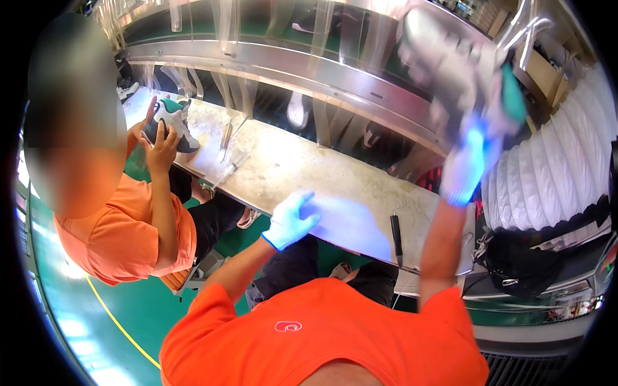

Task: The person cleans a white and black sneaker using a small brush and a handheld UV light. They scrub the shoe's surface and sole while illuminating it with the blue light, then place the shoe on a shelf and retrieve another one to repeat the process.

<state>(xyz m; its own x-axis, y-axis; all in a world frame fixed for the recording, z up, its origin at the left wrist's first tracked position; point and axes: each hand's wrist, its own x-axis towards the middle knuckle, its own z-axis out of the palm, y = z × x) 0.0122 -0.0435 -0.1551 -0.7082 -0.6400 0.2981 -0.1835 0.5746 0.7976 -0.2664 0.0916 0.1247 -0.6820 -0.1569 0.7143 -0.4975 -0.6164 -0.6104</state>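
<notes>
- The shoe (444,55) is up at the top right, raised above the bench (283,167) and in front of the metal conveyor rail (309,71). It is blurred; it looks white and grey, with a teal patch on its right side.
- The right hand (467,161), in a white glove with a blue cuff, reaches up and grips the shoe from below.
- The left hand (290,219), gloved the same way, hovers over the near edge of the bench with fingers spread, loose and holding nothing.
- A dark pen-like tool (396,235) lies on the bench just right of the left hand, near the front edge.
- The bench top is pale, stained and scuffed.
- At the far left end of the bench, a co-worker's hands (158,138) hold a second shoe (172,122), white, teal and black, on the surface. That person wears an orange shirt.
- A slim tool (225,141) lies on the bench just right of that second shoe.
- A white ribbed duct (553,174) runs down the right side; a black bag (534,257) sits below it.
- Brown cartons (544,74) stand at the upper right, behind the duct; any labels are too small to tell.
- The floor (129,309) is green with a yellow line.
</notes>
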